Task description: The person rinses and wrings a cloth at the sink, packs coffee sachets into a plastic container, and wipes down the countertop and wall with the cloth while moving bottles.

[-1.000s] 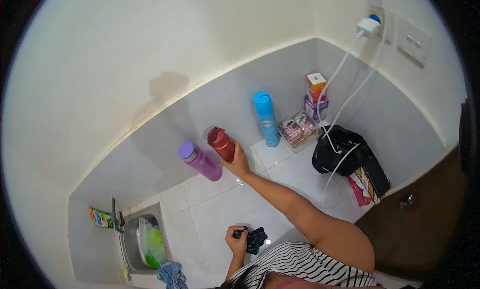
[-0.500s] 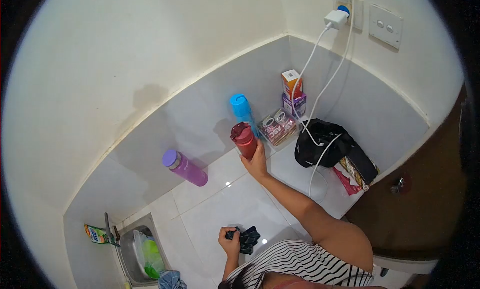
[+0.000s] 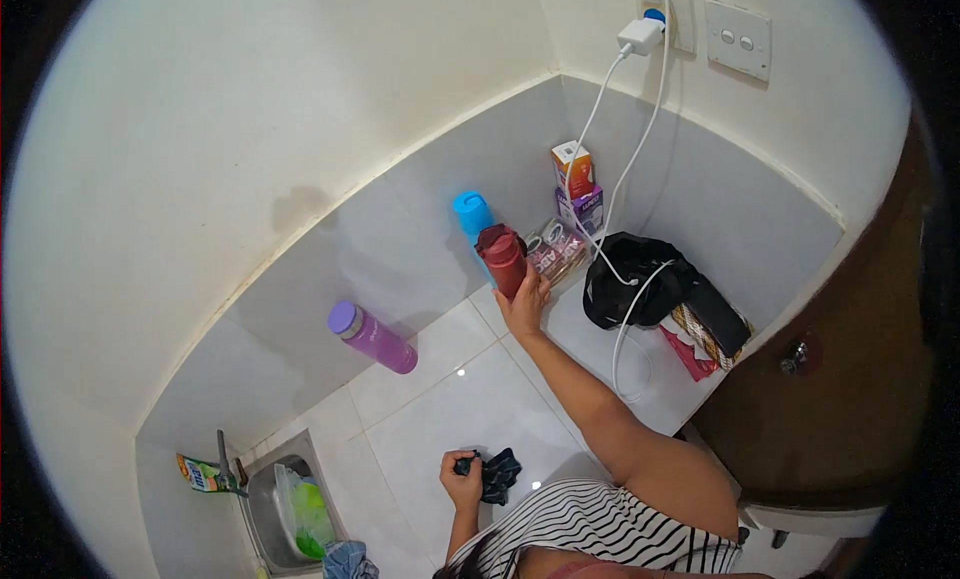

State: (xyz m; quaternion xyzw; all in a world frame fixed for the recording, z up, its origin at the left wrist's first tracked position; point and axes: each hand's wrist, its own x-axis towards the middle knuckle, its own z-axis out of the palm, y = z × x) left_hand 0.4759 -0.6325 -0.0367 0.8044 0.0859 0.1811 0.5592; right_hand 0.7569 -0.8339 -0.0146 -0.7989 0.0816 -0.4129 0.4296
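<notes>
My right hand (image 3: 526, 307) grips a dark red bottle (image 3: 508, 267) around its lower part, at the back of the counter. The bottle's lid faces up toward me, and it partly covers a blue bottle (image 3: 473, 212) behind it. Close to my body, my left hand (image 3: 462, 481) is closed on a dark crumpled cloth (image 3: 498, 475), which lies against the white tiles. To the left of the red bottle stands a purple bottle (image 3: 375, 341) with a lilac lid.
A clear box of packets (image 3: 560, 247), two stacked cartons (image 3: 574, 169) and a black bag (image 3: 640, 279) stand at the back right. A white charging cable (image 3: 640, 144) hangs across them from the wall socket. At lower left is a metal sink (image 3: 262, 509) holding a green item.
My right hand has moved the red bottle slightly right, away from the blue bottle and in front of the box of packets. My left hand and the cloth have hardly moved.
</notes>
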